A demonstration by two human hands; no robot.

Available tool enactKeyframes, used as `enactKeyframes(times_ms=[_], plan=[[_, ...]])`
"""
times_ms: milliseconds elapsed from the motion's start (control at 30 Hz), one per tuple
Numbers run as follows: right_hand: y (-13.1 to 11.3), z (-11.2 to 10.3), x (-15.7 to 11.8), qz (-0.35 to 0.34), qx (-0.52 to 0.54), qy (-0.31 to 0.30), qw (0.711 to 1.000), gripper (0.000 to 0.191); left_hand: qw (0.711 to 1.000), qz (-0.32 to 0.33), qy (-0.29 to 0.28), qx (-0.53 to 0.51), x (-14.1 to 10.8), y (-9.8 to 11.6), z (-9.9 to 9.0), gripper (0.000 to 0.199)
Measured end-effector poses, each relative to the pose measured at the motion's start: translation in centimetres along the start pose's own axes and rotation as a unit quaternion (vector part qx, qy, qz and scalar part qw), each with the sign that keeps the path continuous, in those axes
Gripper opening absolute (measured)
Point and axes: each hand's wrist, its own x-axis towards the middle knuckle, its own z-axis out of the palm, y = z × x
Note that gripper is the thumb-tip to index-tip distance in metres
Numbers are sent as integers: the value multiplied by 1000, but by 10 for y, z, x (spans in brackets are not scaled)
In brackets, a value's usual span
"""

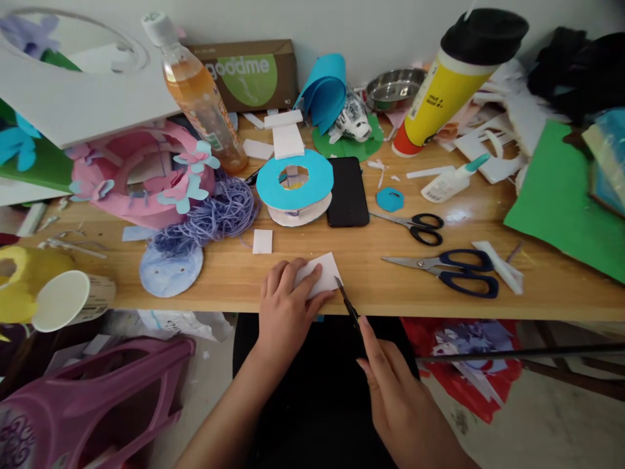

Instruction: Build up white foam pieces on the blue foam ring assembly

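Near the front edge of the wooden table lies a small white card [328, 276]. My left hand [289, 301] rests on its left part with the fingers spread, pressing it down. A black craft knife [352, 314] is gripped in my right hand [390, 384], its blade tip at the card's right corner. Just behind the card sits a small white square [262, 241]. Further back, a blue paper ring [295, 204] stands over a white ring [301, 213], beside a black phone [348, 193].
Small scissors [422, 228] and large scissors [454, 270] lie to the right, near a glue bottle [452, 182]. At the left are purple yarn [215, 212], a pink paper ring [122, 202], a bottle [195, 98] and a paper cup [73, 299]. A yellow cup [446, 88] stands behind.
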Motion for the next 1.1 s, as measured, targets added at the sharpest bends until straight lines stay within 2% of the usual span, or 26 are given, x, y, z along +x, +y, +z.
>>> enactKeyframes(times_ms=[700,800,967,1100], plan=[[-4,-4,3,9,-67,-21,998,57,1000,13,-9,0,3,-2,0,36],[-5,-10,-2,10,-61,-29,998,57,1000,11,-5,9,2,-1,1,36],[-7,-22,-21,15,-47,-75,996,59,1000,12,-7,6,1,-2,1,36],[-4,-21,-17,19,-32,-33,999,58,1000,11,-7,3,1,-2,1,36]])
